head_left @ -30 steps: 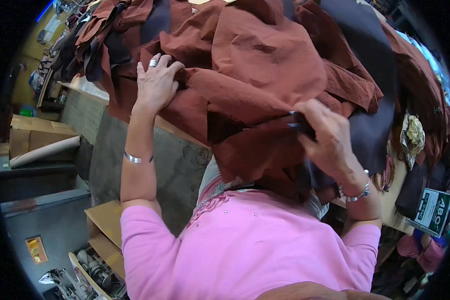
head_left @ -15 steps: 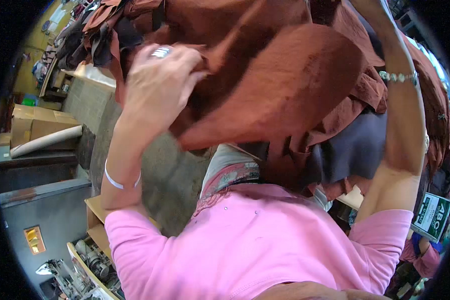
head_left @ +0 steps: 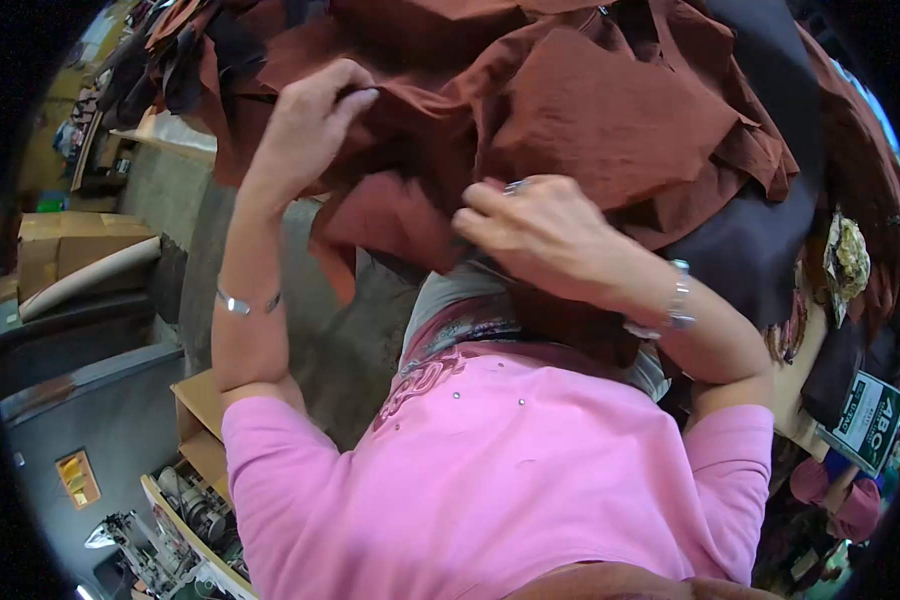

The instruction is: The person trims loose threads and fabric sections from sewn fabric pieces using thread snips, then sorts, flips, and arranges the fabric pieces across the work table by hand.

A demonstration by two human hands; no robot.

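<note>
Reddish-brown cloth [head_left: 600, 120] lies heaped and folded across the top of the view, with dark cloth [head_left: 750, 240] beneath it at the right. My left hand [head_left: 315, 120] pinches the brown cloth at the upper left, thumb against the fingers. Lower and nearer my body, my right hand [head_left: 535, 230] is closed at the cloth's near edge, its fingers curled; what it holds is hidden. Between the hands a loose flap of brown cloth [head_left: 390, 215] hangs down over the edge.
Cardboard boxes and a pale roll [head_left: 90, 278] stand at the left. Sewing machine parts [head_left: 195, 505] are at the lower left. A green and white box [head_left: 870, 422] is at the right, near a crumpled yellowish bundle [head_left: 847, 257]. Part of another person [head_left: 855, 505] shows at the lower right.
My right hand has come back from the far upper right to the near middle. The large raised piece of cloth has dropped and lies folded. My left hand has moved slightly up.
</note>
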